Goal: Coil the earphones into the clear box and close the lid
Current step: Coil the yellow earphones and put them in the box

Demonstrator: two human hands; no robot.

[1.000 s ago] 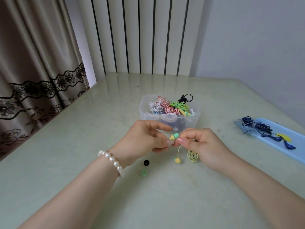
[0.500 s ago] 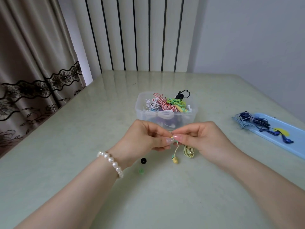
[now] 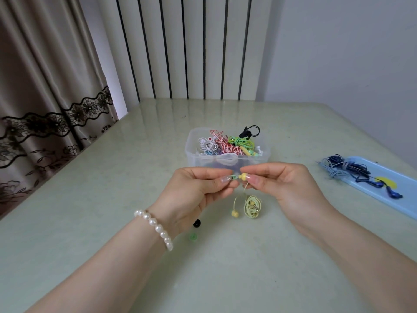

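Hands meet above the middle of the surface (image 3: 90, 222), just in front of the clear box (image 3: 191, 152). The left hand (image 3: 194, 195), with a pearl bracelet (image 3: 155, 227) at its wrist, pinches a small green ear tip (image 3: 232, 177) between thumb and forefinger. The right hand (image 3: 286, 188) is closed on a yellow earbud (image 3: 243, 176), held right against that tip. From the earbud a pale cord drops to a coiled yellow-green bundle (image 3: 252, 206) lying on the surface under the right hand, with the second yellow earbud (image 3: 235, 213) beside it. Near the left wrist lie a black ear tip (image 3: 196, 223) and a green one (image 3: 193, 236), close together. The clear box stands open beyond the hands, filled with tangled earphones in white, pink, green and black. Toward the right edge of the surface a light blue tray (image 3: 406, 199) carries dark blue earphones (image 3: 352, 169).
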